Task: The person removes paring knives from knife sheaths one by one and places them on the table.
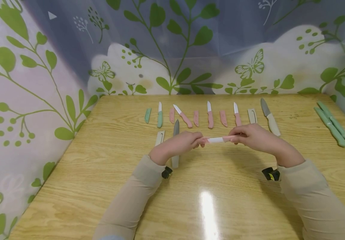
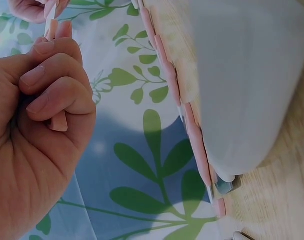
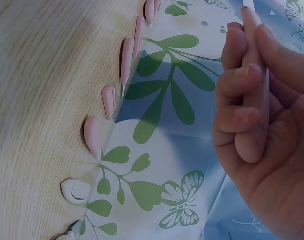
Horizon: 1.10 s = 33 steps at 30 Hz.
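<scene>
Both hands are raised over the table with a pink-handled knife [image 1: 215, 140] between them, its white blade lying level. My right hand [image 1: 257, 139] grips the pink handle [image 3: 254, 105], fingers curled round it in the right wrist view. In my left hand [image 1: 182, 144] is a pink blade sheath [image 2: 59, 122], held by curled fingers that hide most of it. The white blade [image 2: 51, 14] meets the sheath's mouth; how deep its tip sits cannot be seen. Beneath the left hand lie a white-handled knife [image 1: 175, 162] and a white sheath [image 1: 160, 137].
A row along the table's back holds a green knife [image 1: 160, 119], a green sheath [image 1: 147, 115], several pink knives and pink sheaths [image 1: 196, 118], a white sheath [image 1: 252, 116] and a large white-handled knife [image 1: 272, 124]. Two green sheathed knives [image 1: 331, 125] lie at right. Patterned cloth hangs behind.
</scene>
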Each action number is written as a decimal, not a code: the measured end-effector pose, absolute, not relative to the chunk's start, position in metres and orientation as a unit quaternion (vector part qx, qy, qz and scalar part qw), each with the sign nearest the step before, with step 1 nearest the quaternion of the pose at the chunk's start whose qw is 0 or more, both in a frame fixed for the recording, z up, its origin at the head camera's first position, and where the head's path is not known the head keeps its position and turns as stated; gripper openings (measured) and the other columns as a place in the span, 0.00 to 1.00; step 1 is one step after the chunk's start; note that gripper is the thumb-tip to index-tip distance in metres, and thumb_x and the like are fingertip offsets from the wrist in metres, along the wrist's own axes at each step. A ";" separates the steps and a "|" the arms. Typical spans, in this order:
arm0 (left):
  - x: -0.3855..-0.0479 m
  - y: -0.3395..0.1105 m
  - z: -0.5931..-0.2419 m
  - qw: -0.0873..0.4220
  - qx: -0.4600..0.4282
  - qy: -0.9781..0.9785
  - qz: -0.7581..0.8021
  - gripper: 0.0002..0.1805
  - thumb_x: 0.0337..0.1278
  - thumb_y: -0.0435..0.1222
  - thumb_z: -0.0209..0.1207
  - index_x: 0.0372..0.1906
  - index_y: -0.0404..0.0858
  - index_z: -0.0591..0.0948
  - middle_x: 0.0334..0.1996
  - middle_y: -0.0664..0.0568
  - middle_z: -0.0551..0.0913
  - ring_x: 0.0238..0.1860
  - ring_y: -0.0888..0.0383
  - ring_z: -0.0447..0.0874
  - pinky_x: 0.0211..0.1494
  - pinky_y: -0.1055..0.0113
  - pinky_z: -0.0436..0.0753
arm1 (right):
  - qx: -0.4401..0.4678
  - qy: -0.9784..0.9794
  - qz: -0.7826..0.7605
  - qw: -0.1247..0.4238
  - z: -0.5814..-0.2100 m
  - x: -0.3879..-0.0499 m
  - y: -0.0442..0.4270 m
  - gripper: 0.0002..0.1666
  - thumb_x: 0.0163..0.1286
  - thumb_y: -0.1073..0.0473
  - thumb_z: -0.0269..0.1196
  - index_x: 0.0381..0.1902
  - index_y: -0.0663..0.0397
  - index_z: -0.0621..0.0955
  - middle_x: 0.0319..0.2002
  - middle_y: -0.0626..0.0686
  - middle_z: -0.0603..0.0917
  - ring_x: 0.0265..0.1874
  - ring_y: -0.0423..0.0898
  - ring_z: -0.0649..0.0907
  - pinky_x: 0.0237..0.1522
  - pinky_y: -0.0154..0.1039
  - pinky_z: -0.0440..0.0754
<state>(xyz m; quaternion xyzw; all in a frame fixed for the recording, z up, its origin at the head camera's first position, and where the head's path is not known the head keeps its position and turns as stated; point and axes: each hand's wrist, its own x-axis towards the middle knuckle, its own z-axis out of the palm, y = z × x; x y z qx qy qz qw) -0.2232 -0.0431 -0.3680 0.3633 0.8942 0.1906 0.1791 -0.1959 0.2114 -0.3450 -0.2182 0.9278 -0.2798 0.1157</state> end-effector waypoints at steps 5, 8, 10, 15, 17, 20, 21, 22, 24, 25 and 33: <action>-0.223 -0.044 -0.368 0.180 0.362 0.894 0.195 0.18 0.76 0.44 0.41 0.51 0.38 0.78 0.46 0.48 0.84 0.43 0.57 0.80 0.48 0.65 0.77 | -0.215 0.928 -0.282 0.118 -0.345 -0.196 0.212 0.10 0.71 0.62 0.59 0.46 0.60 0.83 0.32 0.52 0.83 0.27 0.45 0.72 0.29 0.39 0.70; -0.224 -0.044 -0.368 0.180 0.360 0.894 0.197 0.18 0.77 0.44 0.41 0.50 0.38 0.78 0.45 0.48 0.84 0.39 0.58 0.77 0.44 0.67 0.76 | -0.216 0.927 -0.281 0.120 -0.345 -0.196 0.213 0.10 0.71 0.62 0.59 0.46 0.59 0.83 0.32 0.51 0.83 0.27 0.45 0.72 0.29 0.39 0.71; -0.224 -0.044 -0.368 0.181 0.359 0.894 0.199 0.18 0.77 0.44 0.41 0.49 0.38 0.78 0.44 0.48 0.84 0.37 0.58 0.76 0.43 0.67 0.75 | -0.217 0.927 -0.280 0.120 -0.345 -0.196 0.213 0.10 0.71 0.61 0.59 0.46 0.58 0.83 0.32 0.51 0.83 0.28 0.45 0.72 0.30 0.39 0.71; -0.223 -0.044 -0.368 0.187 0.356 0.894 0.200 0.19 0.77 0.44 0.41 0.50 0.38 0.78 0.46 0.48 0.84 0.43 0.57 0.80 0.49 0.65 0.77 | -0.217 0.926 -0.282 0.125 -0.346 -0.197 0.215 0.10 0.71 0.60 0.59 0.46 0.57 0.83 0.33 0.52 0.82 0.28 0.45 0.72 0.30 0.39 0.71; -0.223 -0.045 -0.369 0.187 0.355 0.894 0.200 0.19 0.77 0.45 0.40 0.51 0.38 0.78 0.47 0.49 0.84 0.46 0.56 0.81 0.51 0.64 0.78 | -0.216 0.926 -0.284 0.127 -0.346 -0.197 0.215 0.10 0.71 0.60 0.59 0.46 0.57 0.83 0.33 0.52 0.82 0.28 0.45 0.72 0.29 0.39 0.71; -0.222 -0.045 -0.369 0.188 0.354 0.893 0.202 0.20 0.77 0.45 0.40 0.51 0.38 0.78 0.47 0.48 0.84 0.47 0.56 0.81 0.51 0.64 0.78 | -0.214 0.925 -0.286 0.128 -0.347 -0.198 0.216 0.10 0.71 0.60 0.59 0.46 0.57 0.83 0.33 0.52 0.82 0.28 0.45 0.72 0.29 0.39 0.71; -0.222 -0.045 -0.369 0.189 0.354 0.893 0.203 0.20 0.77 0.45 0.41 0.51 0.38 0.78 0.47 0.48 0.84 0.47 0.56 0.81 0.51 0.64 0.78 | -0.214 0.925 -0.286 0.129 -0.347 -0.198 0.216 0.10 0.71 0.59 0.59 0.46 0.57 0.83 0.32 0.52 0.82 0.28 0.44 0.72 0.29 0.39 0.71; -0.222 -0.045 -0.369 0.189 0.354 0.893 0.203 0.20 0.77 0.45 0.41 0.51 0.38 0.78 0.47 0.48 0.84 0.46 0.56 0.81 0.50 0.64 0.78 | -0.214 0.925 -0.286 0.130 -0.347 -0.198 0.216 0.10 0.71 0.59 0.59 0.46 0.57 0.83 0.32 0.51 0.82 0.28 0.44 0.72 0.29 0.39 0.71; -0.222 -0.045 -0.369 0.188 0.355 0.893 0.203 0.19 0.77 0.45 0.41 0.51 0.38 0.78 0.46 0.48 0.84 0.43 0.57 0.80 0.48 0.65 0.78 | -0.214 0.925 -0.284 0.130 -0.347 -0.198 0.216 0.10 0.71 0.59 0.60 0.45 0.56 0.83 0.32 0.51 0.82 0.28 0.44 0.72 0.29 0.39 0.71; -0.223 -0.045 -0.369 0.187 0.355 0.893 0.203 0.19 0.77 0.45 0.41 0.50 0.38 0.79 0.46 0.48 0.84 0.41 0.58 0.80 0.46 0.66 0.77 | -0.214 0.926 -0.284 0.130 -0.347 -0.197 0.215 0.10 0.71 0.59 0.60 0.45 0.56 0.83 0.32 0.51 0.82 0.28 0.44 0.72 0.29 0.39 0.71; -0.224 -0.046 -0.369 0.184 0.360 0.892 0.202 0.18 0.77 0.44 0.41 0.49 0.39 0.78 0.42 0.48 0.83 0.31 0.61 0.72 0.36 0.72 0.72 | -0.214 0.928 -0.279 0.127 -0.345 -0.197 0.217 0.11 0.72 0.59 0.59 0.46 0.56 0.84 0.32 0.51 0.82 0.27 0.44 0.72 0.29 0.39 0.71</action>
